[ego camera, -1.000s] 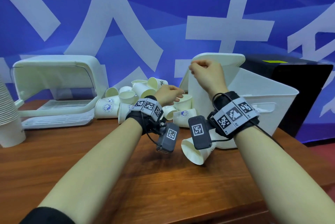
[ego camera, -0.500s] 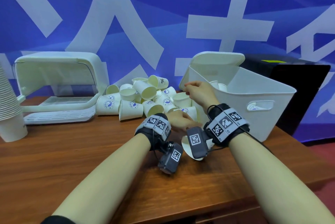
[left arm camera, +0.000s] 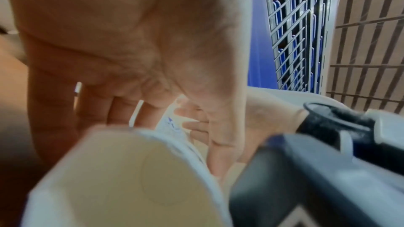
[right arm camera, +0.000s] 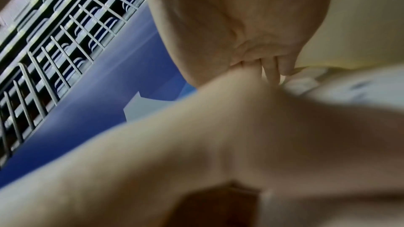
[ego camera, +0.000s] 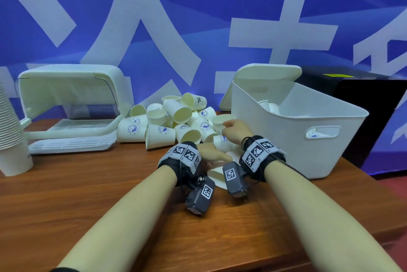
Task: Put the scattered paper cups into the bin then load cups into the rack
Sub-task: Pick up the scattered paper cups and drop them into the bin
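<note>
Your right hand [ego camera: 236,130], up at the bin's rim a second ago, is now curling round the rim of an upright cup [ego camera: 221,120] at the pile's near edge. Your left hand [ego camera: 212,154] is coming back to reach over the cup lying on its side [ego camera: 217,174] at six o'clock from the pile; its grip I cannot tell. The heap of paper cups [ego camera: 167,122] is sitting at eleven o'clock, the bin [ego camera: 286,139] at two, already holding a few. So binning is continuing; the rack [ego camera: 70,130] at ten o'clock is waiting.
</note>
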`<state>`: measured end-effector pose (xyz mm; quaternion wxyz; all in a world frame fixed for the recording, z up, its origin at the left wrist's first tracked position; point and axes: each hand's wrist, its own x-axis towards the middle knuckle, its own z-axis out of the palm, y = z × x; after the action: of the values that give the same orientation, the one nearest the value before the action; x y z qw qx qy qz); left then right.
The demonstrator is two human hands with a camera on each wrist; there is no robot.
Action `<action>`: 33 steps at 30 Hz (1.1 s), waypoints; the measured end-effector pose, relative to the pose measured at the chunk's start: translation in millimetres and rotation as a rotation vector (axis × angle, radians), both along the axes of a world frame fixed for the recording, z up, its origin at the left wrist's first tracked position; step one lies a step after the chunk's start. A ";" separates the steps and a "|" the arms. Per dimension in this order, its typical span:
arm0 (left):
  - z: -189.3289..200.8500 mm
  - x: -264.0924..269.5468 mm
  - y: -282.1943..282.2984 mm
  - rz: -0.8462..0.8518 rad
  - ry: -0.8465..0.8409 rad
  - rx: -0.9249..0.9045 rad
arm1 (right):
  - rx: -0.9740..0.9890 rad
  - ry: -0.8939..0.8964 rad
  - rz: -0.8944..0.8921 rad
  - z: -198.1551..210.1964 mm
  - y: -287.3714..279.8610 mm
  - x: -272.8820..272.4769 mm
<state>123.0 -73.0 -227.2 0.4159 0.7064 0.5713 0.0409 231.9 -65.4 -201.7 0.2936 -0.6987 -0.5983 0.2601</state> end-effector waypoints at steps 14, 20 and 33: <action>-0.3 -29.8 13.2 0.159 -0.027 0.013 | -0.127 -0.409 0.047 -16.0 13.0 -5.0; 1.7 -34.0 14.1 0.156 -0.057 0.006 | -0.159 -0.571 0.054 -25.2 14.6 -8.7; 0.9 -61.4 16.1 0.397 -0.335 0.108 | -0.080 -0.262 0.001 -23.3 8.0 -10.2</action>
<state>61.5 -56.9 -226.3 0.4503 0.5849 0.6190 0.2683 221.7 -57.4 -224.9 0.1851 -0.7375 -0.6209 0.1905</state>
